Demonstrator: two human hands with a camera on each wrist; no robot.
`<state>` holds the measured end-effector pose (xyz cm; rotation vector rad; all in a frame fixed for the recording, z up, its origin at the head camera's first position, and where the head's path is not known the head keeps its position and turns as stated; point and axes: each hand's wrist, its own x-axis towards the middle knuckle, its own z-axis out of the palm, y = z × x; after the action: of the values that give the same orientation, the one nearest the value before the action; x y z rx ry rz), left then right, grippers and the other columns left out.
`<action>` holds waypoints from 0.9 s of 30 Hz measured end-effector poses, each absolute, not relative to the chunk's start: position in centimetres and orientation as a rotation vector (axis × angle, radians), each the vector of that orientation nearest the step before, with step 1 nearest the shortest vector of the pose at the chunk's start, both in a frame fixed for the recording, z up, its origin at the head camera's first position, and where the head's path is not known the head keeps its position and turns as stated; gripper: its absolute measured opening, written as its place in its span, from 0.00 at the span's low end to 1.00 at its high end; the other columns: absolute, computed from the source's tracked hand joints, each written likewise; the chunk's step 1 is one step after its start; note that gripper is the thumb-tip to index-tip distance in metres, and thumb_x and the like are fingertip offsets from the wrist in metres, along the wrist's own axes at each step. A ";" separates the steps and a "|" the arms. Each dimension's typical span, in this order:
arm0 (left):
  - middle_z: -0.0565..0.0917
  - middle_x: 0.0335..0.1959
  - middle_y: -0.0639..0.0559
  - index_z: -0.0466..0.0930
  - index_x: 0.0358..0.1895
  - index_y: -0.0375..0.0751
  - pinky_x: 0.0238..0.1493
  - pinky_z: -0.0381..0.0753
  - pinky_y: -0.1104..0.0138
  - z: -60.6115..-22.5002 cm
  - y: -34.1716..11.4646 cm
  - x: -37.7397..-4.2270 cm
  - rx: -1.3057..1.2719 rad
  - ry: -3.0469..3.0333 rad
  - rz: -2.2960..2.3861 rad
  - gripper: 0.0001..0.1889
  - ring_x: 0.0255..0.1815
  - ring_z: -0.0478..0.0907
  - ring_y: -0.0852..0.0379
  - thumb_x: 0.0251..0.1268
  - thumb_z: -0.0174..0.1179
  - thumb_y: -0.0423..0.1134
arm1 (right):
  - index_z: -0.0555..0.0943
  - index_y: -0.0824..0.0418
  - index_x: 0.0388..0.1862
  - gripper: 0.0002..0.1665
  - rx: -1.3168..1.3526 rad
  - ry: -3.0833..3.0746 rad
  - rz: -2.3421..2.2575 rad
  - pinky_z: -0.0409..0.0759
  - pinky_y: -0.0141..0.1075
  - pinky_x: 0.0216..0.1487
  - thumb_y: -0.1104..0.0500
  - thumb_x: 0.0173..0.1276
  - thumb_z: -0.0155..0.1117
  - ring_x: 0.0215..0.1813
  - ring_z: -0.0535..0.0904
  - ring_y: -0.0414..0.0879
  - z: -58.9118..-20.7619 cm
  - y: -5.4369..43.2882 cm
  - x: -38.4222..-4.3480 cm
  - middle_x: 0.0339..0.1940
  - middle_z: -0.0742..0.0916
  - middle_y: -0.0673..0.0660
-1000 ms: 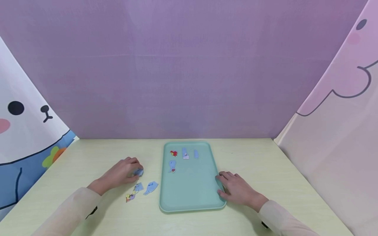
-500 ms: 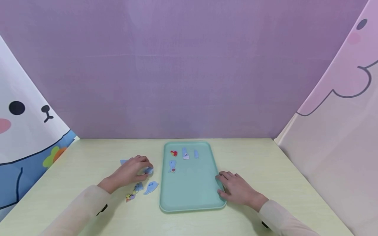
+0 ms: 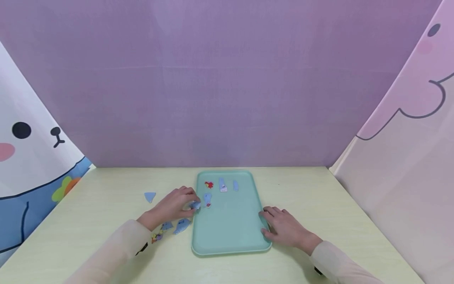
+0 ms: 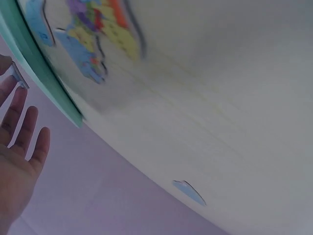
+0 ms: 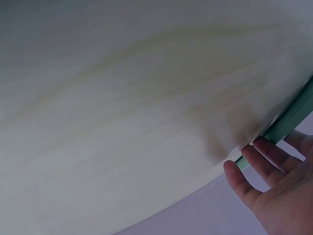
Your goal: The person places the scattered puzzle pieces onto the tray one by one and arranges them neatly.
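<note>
My left hand [image 3: 176, 205] pinches a small light-blue puzzle piece [image 3: 195, 205] between thumb and fingers, at the left rim of the green tray [image 3: 230, 232]. In the left wrist view the same piece shows edge-on between the fingertips. My right hand [image 3: 283, 227] rests on the tray's right rim, its fingers touching the edge. Toward the back of the tray lie a red piece [image 3: 209, 184], a tall blue piece with a pale foot [image 3: 222, 184], a narrow blue piece [image 3: 235, 185] and a blue piece with a red spot [image 3: 207, 199].
Left of the tray, on the table [image 3: 301, 189], lie a blue pointed piece [image 3: 182, 226], a blue-and-yellow piece [image 3: 166, 225] and a multicoloured piece [image 3: 157, 237]. A blue triangular piece [image 3: 150, 197] lies farther back. A purple cloth wall [image 3: 213, 98] stands behind the table.
My left hand has carried the light-blue piece rightward from the table to the tray's left rim, uncovering the triangular piece behind it. My right hand has stayed at the right rim.
</note>
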<state>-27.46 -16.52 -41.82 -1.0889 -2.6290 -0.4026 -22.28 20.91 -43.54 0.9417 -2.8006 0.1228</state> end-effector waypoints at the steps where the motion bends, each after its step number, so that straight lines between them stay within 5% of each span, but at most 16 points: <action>1: 0.78 0.39 0.57 0.82 0.41 0.47 0.43 0.72 0.62 -41.8 -16.2 -27.5 -1.097 -2.630 -0.407 0.11 0.42 0.71 0.58 0.51 0.64 0.41 | 0.72 0.61 0.57 0.29 0.938 -2.806 0.125 0.73 0.52 0.50 0.45 0.62 0.56 0.57 0.72 0.53 -43.5 20.9 -22.3 0.56 0.77 0.59; 27: 0.77 0.36 0.59 0.82 0.39 0.52 0.36 0.70 0.66 -42.6 -9.5 -29.0 -1.138 -2.648 -0.275 0.10 0.39 0.71 0.60 0.51 0.64 0.44 | 0.73 0.62 0.57 0.29 0.942 -2.801 0.132 0.74 0.52 0.49 0.46 0.62 0.56 0.57 0.72 0.53 -43.6 20.9 -22.3 0.55 0.77 0.59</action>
<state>-28.96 -9.49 -42.56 -1.1384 -2.6476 -0.2754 -22.25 20.91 -43.55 0.9423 -2.8015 0.1321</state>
